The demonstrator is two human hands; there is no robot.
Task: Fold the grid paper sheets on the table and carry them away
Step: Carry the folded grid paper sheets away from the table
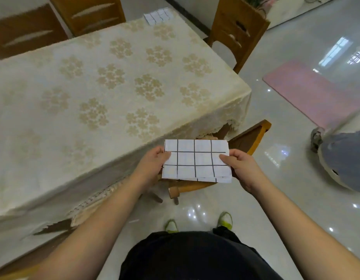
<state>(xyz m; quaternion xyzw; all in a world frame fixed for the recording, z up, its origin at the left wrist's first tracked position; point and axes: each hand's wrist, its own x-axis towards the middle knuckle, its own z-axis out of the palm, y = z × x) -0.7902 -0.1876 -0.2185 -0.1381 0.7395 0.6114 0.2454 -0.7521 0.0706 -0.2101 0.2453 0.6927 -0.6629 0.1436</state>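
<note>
A folded stack of white grid paper sheets (196,160) with black ruled lines is held in the air beside the table's near right corner, above a wooden chair. My left hand (154,164) pinches its left edge and my right hand (240,165) pinches its right edge, thumbs on top. The lower sheets stick out a little at the bottom. Another grid paper sheet (158,15) lies flat at the far end of the table (94,87), near its far right corner.
The table wears a cream floral cloth with a lace hem. Wooden chairs stand at the near right corner (249,136), the far right (236,29) and the far left (54,23). A pink mat (308,89) and a grey bundle (344,158) lie on the glossy floor.
</note>
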